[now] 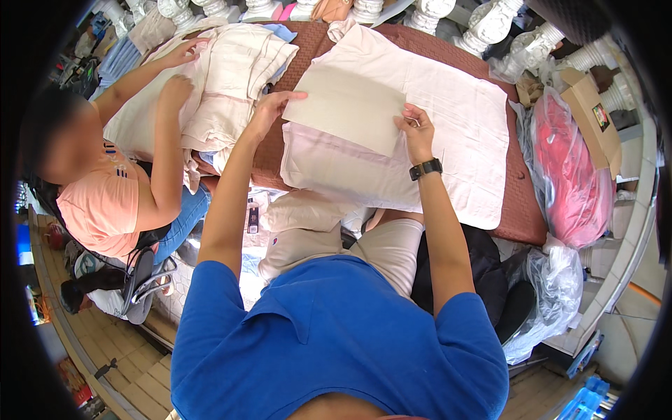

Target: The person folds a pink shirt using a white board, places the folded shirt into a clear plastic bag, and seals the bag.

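Note:
A flat, beige-grey rectangular sheet (346,105), stiff like cardboard, is held slightly tilted over a pale pinkish-white garment (465,133) laid out on the table. My left hand (269,112) grips the sheet's left edge, thumb on top. At its right edge my right hand (418,133), with a dark watch on the wrist, pinches the board between thumb and fingers. The garment's near part shows below the sheet, and its middle is hidden under it. A folded off-white cloth (308,210) rests on my lap.
A brown quilted cloth (528,203) covers the table. To the left, a seated person in a peach shirt (105,203) handles a pile of off-white garments (238,77). On the right are a plastic-wrapped red bundle (567,168) and a cardboard box (591,115). White balusters (490,24) line the far side.

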